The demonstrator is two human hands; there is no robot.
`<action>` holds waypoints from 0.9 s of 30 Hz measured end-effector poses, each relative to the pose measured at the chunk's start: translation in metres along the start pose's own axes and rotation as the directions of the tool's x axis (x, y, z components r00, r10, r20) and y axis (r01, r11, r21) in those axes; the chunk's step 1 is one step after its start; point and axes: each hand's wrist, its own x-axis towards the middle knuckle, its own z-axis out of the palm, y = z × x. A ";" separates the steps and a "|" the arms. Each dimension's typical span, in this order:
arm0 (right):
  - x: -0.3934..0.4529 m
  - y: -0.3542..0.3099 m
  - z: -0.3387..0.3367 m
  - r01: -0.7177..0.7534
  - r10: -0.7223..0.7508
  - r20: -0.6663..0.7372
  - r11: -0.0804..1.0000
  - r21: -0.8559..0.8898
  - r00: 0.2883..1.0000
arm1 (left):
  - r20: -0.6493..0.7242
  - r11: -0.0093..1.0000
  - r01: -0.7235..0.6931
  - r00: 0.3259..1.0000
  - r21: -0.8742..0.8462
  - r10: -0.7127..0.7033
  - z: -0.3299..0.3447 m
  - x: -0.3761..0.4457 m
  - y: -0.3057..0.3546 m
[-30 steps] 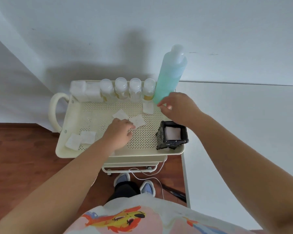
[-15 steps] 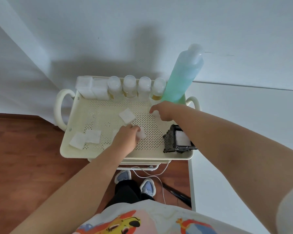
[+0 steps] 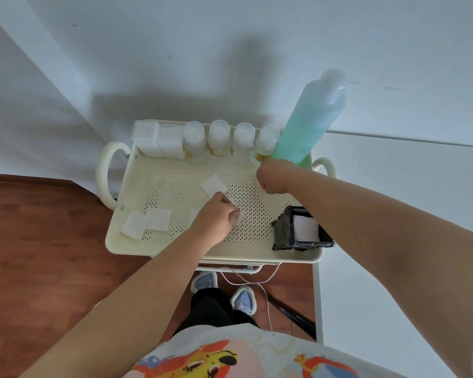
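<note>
The head view shows me partway through picking up the loose pads scattered over the cream perforated metal tray (image 3: pixel 257 236) of the trolley.

My left hand (image 3: pixel 215 221) is down at mid-tray, knuckles up. Its fingers and thumb are curled in a tight pinch on a white square cotton pad (image 3: pixel 237 220). Only a pale sliver of the pad shows past my fingertips, and it lies flat on the holes.

My right hand (image 3: pixel 273 177) is at the far right of the tray, at the foot of the tall translucent plastic bottle of turquoise liquid (image 3: pixel 306 124). Its fingers are tucked under and away from the camera, so I cannot tell whether they have closed on anything.

A second cotton pad (image 3: pixel 213 184) lies just beyond my left knuckles. A pair of overlapping cotton pads (image 3: pixel 148 223) sits near the tray's left rim.

I judge the next move is to lift the pinched pad straight up, so its fluffy face does not snag on the holes. It likely then goes to the black openwork square holder (image 3: pixel 283 231) at the near right corner, which has white wadding inside.

The pads look thin, soft and limp, so they are likely to fold in a pinch. The tray is hard and matte, with a raised rim and loop handles. Along its back edge stand four small clear-capped bottles of yellowish liquid (image 3: pixel 219 137) and two frosted white boxes (image 3: pixel 159 140).
</note>
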 end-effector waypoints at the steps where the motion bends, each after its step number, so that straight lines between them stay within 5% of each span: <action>1: -0.001 0.005 0.001 -0.011 0.012 -0.011 0.997 0.071 1.000 | -0.001 1.000 0.008 1.000 -0.014 -0.008 0.000 0.001 0.000; 4: -0.008 0.016 0.005 -0.055 0.056 0.001 0.972 0.229 0.998 | 0.008 0.998 0.062 0.998 -0.026 -0.062 0.003 0.003 -0.001; 9: -0.006 0.021 0.017 -0.077 0.068 0.052 0.981 0.181 0.996 | 0.061 0.989 0.144 0.988 0.027 -0.145 0.008 0.008 0.001; 15: -0.004 0.016 0.017 -0.002 0.003 0.075 1.000 -0.012 0.997 | -0.021 0.983 0.075 0.997 0.170 -0.072 0.006 0.006 0.003; 18: -0.006 0.013 0.013 0.039 -0.032 0.053 0.990 -0.133 0.998 | -0.025 0.999 0.016 1.000 0.028 -0.015 0.004 0.002 0.008; 21: -0.006 0.012 0.014 0.063 -0.065 -0.017 0.989 -0.131 0.998 | -0.038 0.985 0.095 0.994 -0.143 -0.102 0.002 0.000 0.014; 27: -0.018 0.026 0.009 0.055 -0.039 -0.062 0.958 0.282 0.997 | 0.042 0.848 0.297 0.950 -0.440 -0.311 -0.011 -0.002 0.029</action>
